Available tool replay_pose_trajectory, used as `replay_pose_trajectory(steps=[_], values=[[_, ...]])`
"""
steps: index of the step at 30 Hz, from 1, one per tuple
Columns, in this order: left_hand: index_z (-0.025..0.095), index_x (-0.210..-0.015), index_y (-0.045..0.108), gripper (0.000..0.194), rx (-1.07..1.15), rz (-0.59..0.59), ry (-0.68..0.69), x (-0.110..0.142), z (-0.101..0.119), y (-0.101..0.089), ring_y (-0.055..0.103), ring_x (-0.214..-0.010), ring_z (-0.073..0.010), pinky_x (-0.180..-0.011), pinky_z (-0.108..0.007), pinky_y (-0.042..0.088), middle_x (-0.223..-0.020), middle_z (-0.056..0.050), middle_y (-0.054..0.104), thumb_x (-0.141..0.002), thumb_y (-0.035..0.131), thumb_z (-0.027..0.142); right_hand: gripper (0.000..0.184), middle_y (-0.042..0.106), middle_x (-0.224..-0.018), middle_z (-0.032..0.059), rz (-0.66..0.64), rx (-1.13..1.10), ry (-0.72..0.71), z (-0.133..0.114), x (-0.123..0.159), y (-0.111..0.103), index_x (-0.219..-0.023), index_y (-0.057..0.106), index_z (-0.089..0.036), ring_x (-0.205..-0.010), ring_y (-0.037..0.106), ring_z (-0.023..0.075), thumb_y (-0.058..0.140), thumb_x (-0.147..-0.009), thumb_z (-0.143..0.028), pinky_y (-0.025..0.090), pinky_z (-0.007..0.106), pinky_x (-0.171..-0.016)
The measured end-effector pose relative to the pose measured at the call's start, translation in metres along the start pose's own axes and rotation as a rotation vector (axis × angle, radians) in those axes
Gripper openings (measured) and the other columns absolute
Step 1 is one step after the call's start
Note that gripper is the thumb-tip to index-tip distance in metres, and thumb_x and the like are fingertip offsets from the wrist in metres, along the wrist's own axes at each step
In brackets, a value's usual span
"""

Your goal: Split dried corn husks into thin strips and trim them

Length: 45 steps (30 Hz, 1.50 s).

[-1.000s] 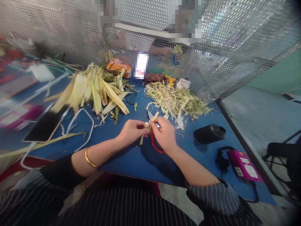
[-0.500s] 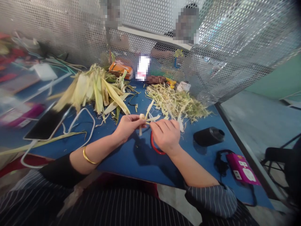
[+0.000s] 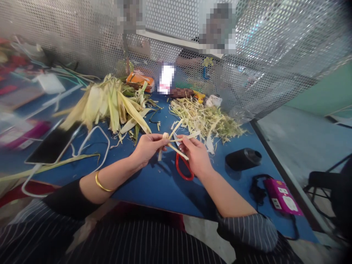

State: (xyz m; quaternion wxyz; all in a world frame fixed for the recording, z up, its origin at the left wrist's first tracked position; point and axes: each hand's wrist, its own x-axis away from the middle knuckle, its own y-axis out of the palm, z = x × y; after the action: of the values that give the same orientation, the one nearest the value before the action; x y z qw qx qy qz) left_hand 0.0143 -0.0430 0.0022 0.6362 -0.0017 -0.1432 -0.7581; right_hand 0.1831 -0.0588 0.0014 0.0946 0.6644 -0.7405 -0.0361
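Both hands up over the blue surface, w/ a small knot of husk strips between them. Left hand pinches the knot end at about 9 o'clock of it; right hand pinches the loose strips from 4 o'clock. Left is nearer the knot. Strips fan out, longest one runs roughly 8 to 2 o'clock, tip pointing away twd the shredded pile. Red scissors lie on the surface just under the right hand, handles twd 6.
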Motion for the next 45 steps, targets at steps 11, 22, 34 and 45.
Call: replay_pose_trajectory(steps=[11, 22, 34, 45], values=[[0.012, -0.084, 0.062, 0.028, 0.022, -0.024, -0.064, 0.000, 0.002, 0.000, 0.057, -0.051, -0.0074, -0.046, -0.017, 0.042, -0.063, 0.000, 0.064, -0.066, 0.077, 0.027, 0.022, 0.067, -0.089, 0.0033, 0.098, 0.085, -0.366, 0.001, 0.003, 0.002, -0.083, 0.067, -0.022, -0.079, 0.061, 0.0137, 0.053, -0.087, -0.037, 0.048, 0.032, -0.078], [0.017, -0.086, 0.052, 0.026, -0.181, -0.014, 0.023, 0.003, 0.001, 0.003, 0.059, -0.048, -0.0103, -0.039, -0.016, 0.037, -0.057, 0.001, 0.064, -0.070, 0.072, 0.025, 0.020, 0.063, -0.064, -0.0018, -0.042, 0.737, -0.381, -0.014, 0.018, 0.004, -0.072, 0.063, -0.021, -0.063, 0.058, 0.0127, 0.054, -0.085, -0.033, 0.044, 0.026, -0.068], [0.018, -0.080, 0.052, 0.025, -0.354, -0.064, 0.107, 0.002, -0.007, 0.001, 0.057, -0.045, -0.0087, -0.041, -0.016, 0.038, -0.055, 0.002, 0.064, -0.070, 0.071, 0.031, 0.017, 0.062, -0.062, -0.0022, -0.078, 0.970, -0.375, -0.012, 0.016, 0.003, -0.067, 0.061, -0.021, -0.061, 0.055, 0.0128, 0.054, -0.082, -0.026, 0.039, 0.025, -0.063], [0.018, -0.074, 0.056, 0.022, -0.557, -0.065, 0.208, 0.005, -0.009, 0.001, 0.062, -0.055, -0.0133, -0.050, -0.020, 0.042, -0.060, 0.000, 0.065, -0.072, 0.068, 0.036, 0.026, 0.070, -0.073, -0.0006, -0.052, 0.987, -0.391, -0.005, 0.014, -0.002, -0.105, 0.059, -0.025, -0.072, 0.062, 0.0181, 0.056, -0.085, -0.041, 0.041, 0.029, -0.069]])
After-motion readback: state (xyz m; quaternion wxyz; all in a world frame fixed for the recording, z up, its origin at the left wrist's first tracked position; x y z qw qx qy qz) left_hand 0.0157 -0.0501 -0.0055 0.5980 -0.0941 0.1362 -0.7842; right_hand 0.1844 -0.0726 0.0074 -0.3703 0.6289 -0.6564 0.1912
